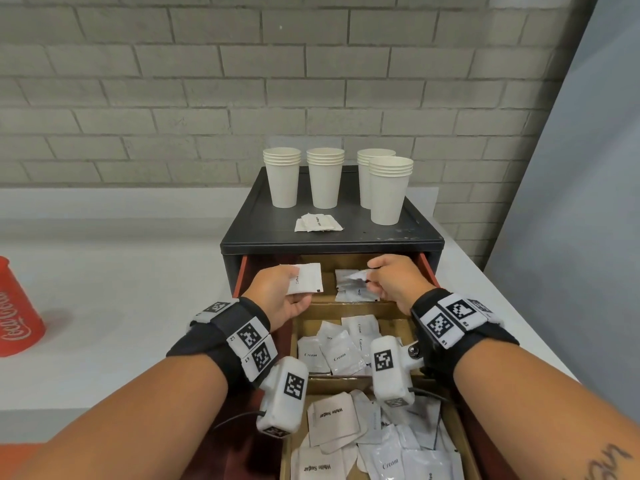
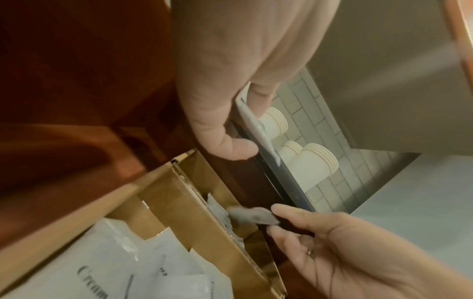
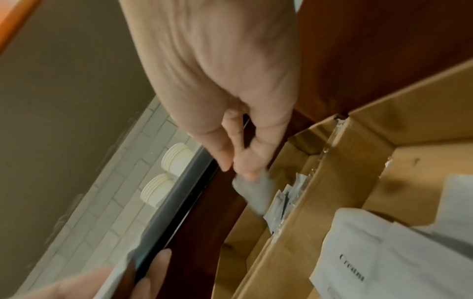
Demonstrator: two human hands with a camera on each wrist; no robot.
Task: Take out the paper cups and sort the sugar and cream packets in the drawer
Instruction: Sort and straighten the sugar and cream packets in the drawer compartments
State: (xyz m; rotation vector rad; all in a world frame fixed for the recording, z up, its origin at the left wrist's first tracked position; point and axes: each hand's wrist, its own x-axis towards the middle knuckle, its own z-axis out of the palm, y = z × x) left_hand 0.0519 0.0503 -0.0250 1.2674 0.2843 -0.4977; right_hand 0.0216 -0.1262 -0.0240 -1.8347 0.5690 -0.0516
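The drawer [image 1: 294, 344] of the black cabinet [image 1: 332, 237] stands pulled out, split by cardboard dividers. My left hand [image 1: 292, 289] holds a flat white packet [image 1: 306, 278] over the back compartment; in the left wrist view that packet [image 2: 256, 129] shows edge-on between thumb and fingers. My right hand [image 1: 372, 273] pinches a crumpled silvery packet [image 1: 356, 275] above a small pile in the same compartment, and the right wrist view shows this silvery packet [image 3: 256, 192] at the fingertips. Several stacks of paper cups [image 1: 325, 178] stand on the cabinet top.
Cream packets [image 1: 339, 355] fill the middle compartment. The front compartment holds mixed white sugar packets [image 1: 330, 414] and cream packets. A few packets [image 1: 317, 223] lie on the cabinet top before the cups. A red Coca-Cola container [image 1: 17, 306] sits at the left on the white counter.
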